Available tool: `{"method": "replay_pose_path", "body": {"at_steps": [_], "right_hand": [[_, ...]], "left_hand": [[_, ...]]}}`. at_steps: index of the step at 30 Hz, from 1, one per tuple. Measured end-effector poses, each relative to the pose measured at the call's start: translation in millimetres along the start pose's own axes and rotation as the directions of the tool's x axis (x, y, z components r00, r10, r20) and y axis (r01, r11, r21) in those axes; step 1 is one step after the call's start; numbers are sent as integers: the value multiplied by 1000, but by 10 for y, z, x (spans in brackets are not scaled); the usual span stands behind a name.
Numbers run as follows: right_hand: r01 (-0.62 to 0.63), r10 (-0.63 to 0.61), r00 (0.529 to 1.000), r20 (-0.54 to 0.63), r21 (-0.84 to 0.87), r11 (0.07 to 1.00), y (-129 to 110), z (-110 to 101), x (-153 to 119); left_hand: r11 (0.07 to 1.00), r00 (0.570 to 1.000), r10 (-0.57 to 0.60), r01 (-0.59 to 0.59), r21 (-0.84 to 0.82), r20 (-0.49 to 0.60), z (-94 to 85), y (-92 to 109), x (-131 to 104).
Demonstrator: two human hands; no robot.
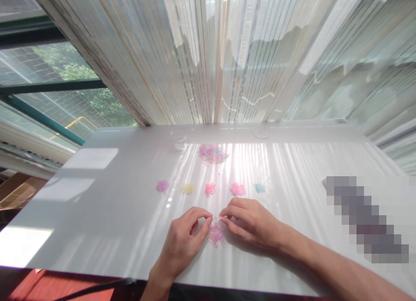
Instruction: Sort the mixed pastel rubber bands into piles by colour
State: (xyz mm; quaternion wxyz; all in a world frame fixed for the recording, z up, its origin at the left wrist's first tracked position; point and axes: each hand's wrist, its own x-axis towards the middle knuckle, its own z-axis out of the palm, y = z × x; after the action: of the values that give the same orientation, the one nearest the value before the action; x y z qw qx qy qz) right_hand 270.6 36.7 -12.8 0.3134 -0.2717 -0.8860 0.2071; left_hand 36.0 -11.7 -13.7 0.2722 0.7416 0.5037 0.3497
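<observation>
My left hand (190, 231) and my right hand (248, 221) meet low over the table, each pinching thumb against fingers. A thin pink rubber band (216, 217) spans the small gap between their fingertips. Right beneath it lies a small loose heap of pink and purple rubber bands (216, 236). Beyond my hands runs a row of small sorted piles: purple bands (162, 186), yellow bands (188, 188), coral-pink bands (210, 189), bright pink bands (237, 189) and blue bands (259, 188).
A larger mixed pile of coloured bands (212, 153) lies farther back on the white table (130, 214). Near the back edge are a clear jar (180, 140) and a clear round lid (261, 133). A blurred-out object (367, 221) lies at right. Striped curtains (211, 54) hang behind.
</observation>
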Motion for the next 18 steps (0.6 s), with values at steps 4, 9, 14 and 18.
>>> {"method": "replay_pose_path", "body": {"at_steps": [4,9,14,18], "right_hand": [[2,-2,1000,7,2,1000,10,-1,-3],[-29,30,999,-27,34,999,-5,-1,-13],[-15,16,1000,-17,61,998,-27,15,-20],[-19,20,1000,-16,66,998,-45,0,-13]], "left_hand": [[1000,1000,-8,8,-17,-27,5,-14,-5],[1000,999,9,-10,-22,-31,17,-15,-6],[999,1000,6,-7,-35,-20,37,-19,-16],[999,1000,-5,4,-54,-23,44,-23,-23]]}}
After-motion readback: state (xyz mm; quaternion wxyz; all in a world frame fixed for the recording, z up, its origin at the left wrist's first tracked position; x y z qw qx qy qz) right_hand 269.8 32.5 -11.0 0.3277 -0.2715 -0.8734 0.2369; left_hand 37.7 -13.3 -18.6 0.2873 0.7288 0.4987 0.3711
